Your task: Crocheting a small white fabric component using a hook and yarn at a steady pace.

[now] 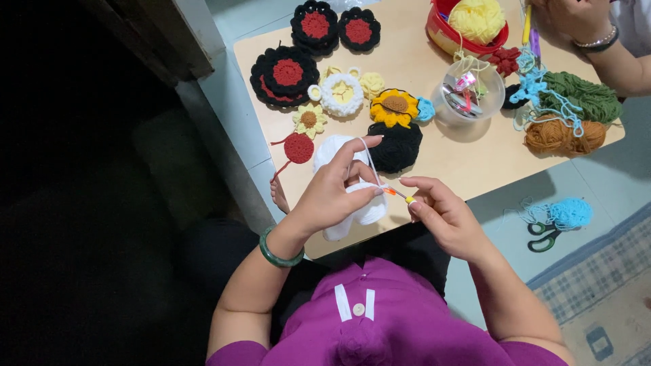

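A low, pale wooden worktop (468,169) stands on a light tiled floor (597,183), a checked rug (603,291) near its right side. At the far edge, a red bowl (437,30) holds yellow yarn (478,19); beside it a clear tub (491,102) holds small clips. At the near edge, the left hand (332,196) is clamped on a white crochet piece (339,150), its strand over the forefinger. The right hand (444,213) is pinched together on a crochet hook (400,194).
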